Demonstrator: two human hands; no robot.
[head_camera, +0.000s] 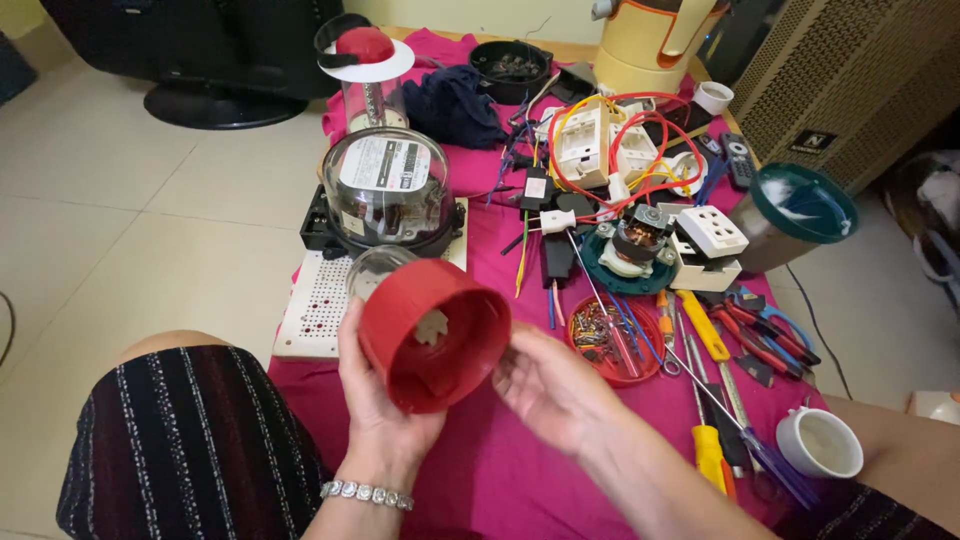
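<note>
The left hand (375, 400) cups a red housing (432, 335) from below and behind, fingers wrapped round its rim, open end tilted toward the camera. Inside sits a pale fitting at the far end. The housing hangs just above the pink cloth (500, 470), between the two hands and over the person's lap edge. The right hand (555, 385) sits close on the other side, palm turned in, fingers loosely spread and slightly blurred; fingertips are at the housing's rim, but whether they press on it I cannot tell. A bracelet (367, 493) rings the left wrist.

Just behind the housing stands a glass-domed meter (388, 190) on a black base, partly over a white perforated board (318, 300). Further back, a clear jar with a red cap (365, 62). To the right of the hands, a red dish (610, 338) of small parts lies on the cloth, and beyond it a small motor (632, 245) on a teal disc. A white socket (710, 232) sits beside that, with looped red and yellow wires (625, 140) behind. Screwdrivers (705, 400) and pliers (765, 335) lie along the right edge, near a white cup (818, 442).
</note>
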